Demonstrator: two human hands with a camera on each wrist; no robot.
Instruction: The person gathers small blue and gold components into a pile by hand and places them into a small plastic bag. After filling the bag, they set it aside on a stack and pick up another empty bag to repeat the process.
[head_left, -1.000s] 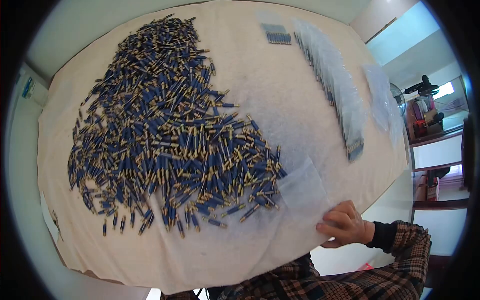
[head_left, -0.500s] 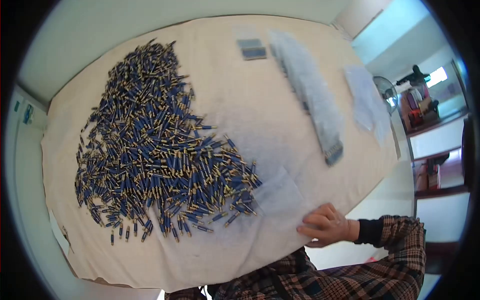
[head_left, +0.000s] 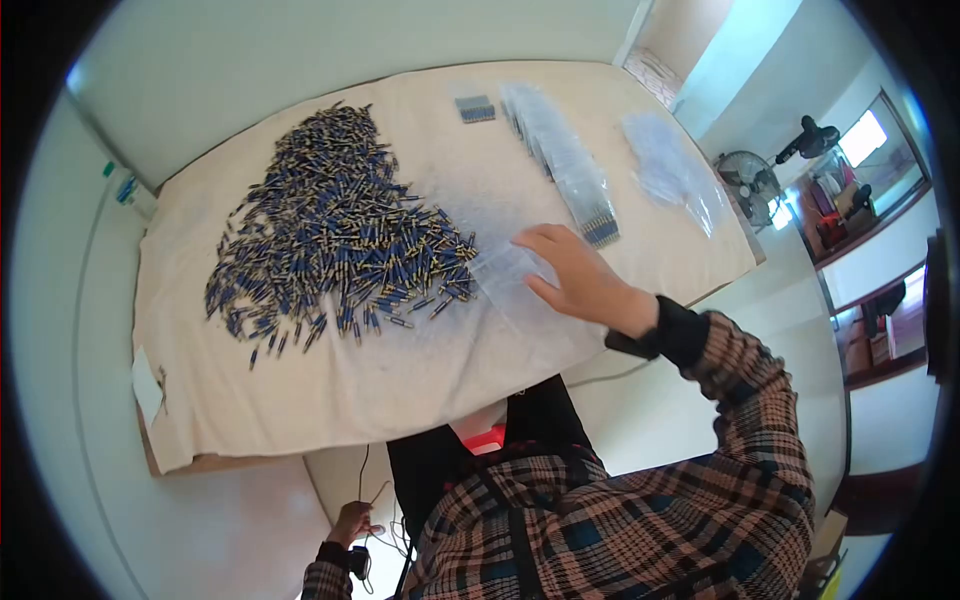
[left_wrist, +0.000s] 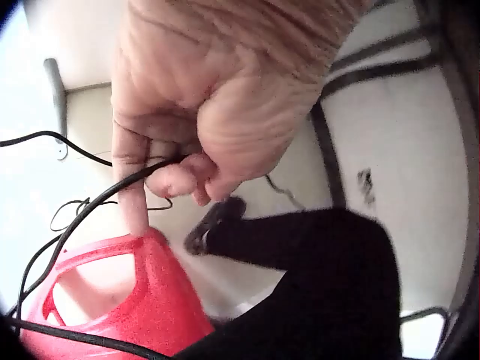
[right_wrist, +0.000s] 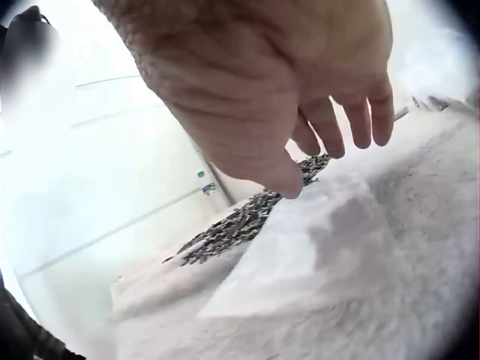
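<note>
My right hand [head_left: 580, 275] reaches over the table with its fingers spread, above an empty clear plastic bag [head_left: 510, 305] that lies flat. In the right wrist view the palm hangs over that bag [right_wrist: 292, 262], thumb apart from the fingers. Left of the bag spreads a big pile of small blue rods with gold-coloured ends [head_left: 350, 225]. Down below the table, my left hand [left_wrist: 217, 97] holds a black cable [left_wrist: 142, 174] in its curled fingers. One finger stretches down to the edge of a red plastic stool [left_wrist: 161, 277].
A row of overlapping filled bags [head_left: 560, 160] runs along the table's right half, with a small group of rods [head_left: 476, 109] beside its far end. More clear bags [head_left: 672, 170] lie at the right edge. Past the table stands a fan [head_left: 750, 185].
My right hand has left the table's near edge and moved forward over the empty bag, its fingers opening. The head view has shifted back, bringing my left hand and legs into sight.
</note>
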